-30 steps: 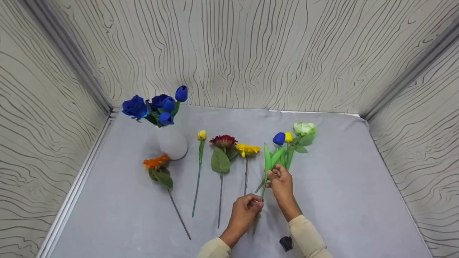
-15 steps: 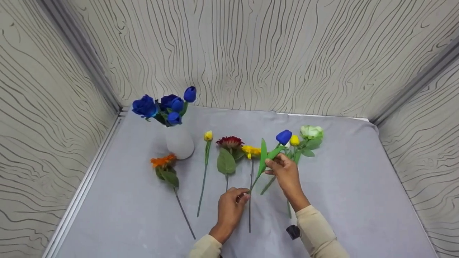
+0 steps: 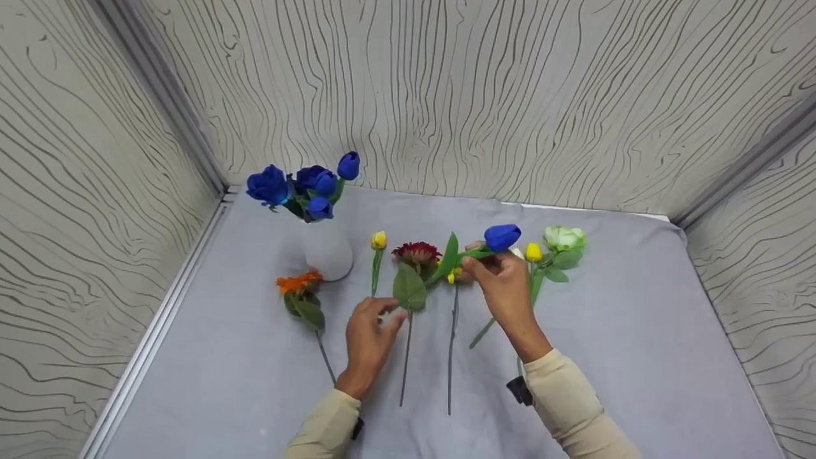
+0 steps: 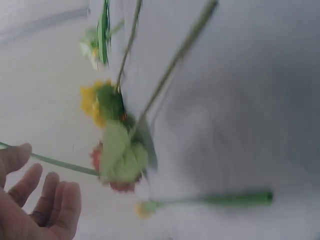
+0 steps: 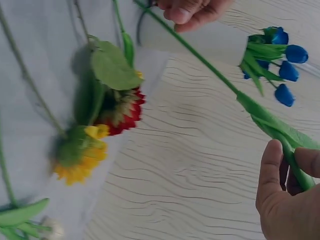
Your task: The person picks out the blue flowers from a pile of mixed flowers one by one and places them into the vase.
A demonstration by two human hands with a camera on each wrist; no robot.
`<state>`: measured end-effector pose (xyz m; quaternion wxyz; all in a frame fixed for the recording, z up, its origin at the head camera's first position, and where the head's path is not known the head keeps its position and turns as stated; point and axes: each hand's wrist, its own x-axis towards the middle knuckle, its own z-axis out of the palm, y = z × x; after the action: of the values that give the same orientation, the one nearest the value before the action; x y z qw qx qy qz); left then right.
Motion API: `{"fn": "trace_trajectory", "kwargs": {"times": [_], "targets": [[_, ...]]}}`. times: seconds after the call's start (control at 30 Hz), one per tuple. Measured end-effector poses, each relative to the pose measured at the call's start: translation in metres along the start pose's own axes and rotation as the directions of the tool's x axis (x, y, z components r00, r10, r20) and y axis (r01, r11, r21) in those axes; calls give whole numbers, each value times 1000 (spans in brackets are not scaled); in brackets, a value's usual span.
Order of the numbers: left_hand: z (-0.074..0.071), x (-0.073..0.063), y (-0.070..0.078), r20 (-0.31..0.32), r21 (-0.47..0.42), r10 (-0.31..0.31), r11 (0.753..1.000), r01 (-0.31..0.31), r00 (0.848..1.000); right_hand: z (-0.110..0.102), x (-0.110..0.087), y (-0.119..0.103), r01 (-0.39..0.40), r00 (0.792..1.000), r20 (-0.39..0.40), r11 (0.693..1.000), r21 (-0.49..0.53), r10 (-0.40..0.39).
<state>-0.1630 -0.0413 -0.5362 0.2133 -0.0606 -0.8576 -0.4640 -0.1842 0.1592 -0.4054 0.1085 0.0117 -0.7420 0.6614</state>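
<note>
In the head view my right hand (image 3: 507, 296) pinches a blue tulip (image 3: 502, 237) by its upper stem, just below the bloom. Its long green leaves (image 5: 270, 120) run out past my fingers in the right wrist view. The bare tulip stem (image 4: 65, 164) passes by my left thumb in the left wrist view. My left hand (image 3: 371, 335) hovers near the stem's lower end, fingers loosely bent and apart from the thumb. Below and between the hands lie a dark red flower (image 3: 417, 252) and a yellow flower (image 5: 77, 157). A white vase (image 3: 326, 252) holds several blue flowers.
An orange flower (image 3: 298, 282) lies left of my left hand, and a thin yellow tulip (image 3: 378, 241) beside the vase. Right of my right hand are another yellow tulip (image 3: 533, 252) and a pale green rose (image 3: 565, 238). Patterned panels (image 3: 446, 95) enclose the grey cloth (image 3: 637, 357).
My right hand has lifted the blue tulip from the right-hand flowers and tilted it leftward. My left hand has moved left, its fingers loosening from the stem. The head view has shifted slightly.
</note>
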Motion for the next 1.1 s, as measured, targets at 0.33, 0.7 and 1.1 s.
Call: {"fn": "trace_trajectory", "kwargs": {"times": [0.33, 0.7, 1.1], "targets": [[-24, 31, -31, -254, -72, -187, 982, 174, 949, 22, 6, -41, 221, 974, 31, 971, 96, -225], [-39, 71, -41, -339, -66, -355, 933, 354, 871, 56, 12, -67, 303, 947, 55, 938, 167, -315], [-38, 101, -49, -361, -119, -354, 935, 333, 863, 73, 23, -71, 351, 926, 77, 917, 190, -370]]}}
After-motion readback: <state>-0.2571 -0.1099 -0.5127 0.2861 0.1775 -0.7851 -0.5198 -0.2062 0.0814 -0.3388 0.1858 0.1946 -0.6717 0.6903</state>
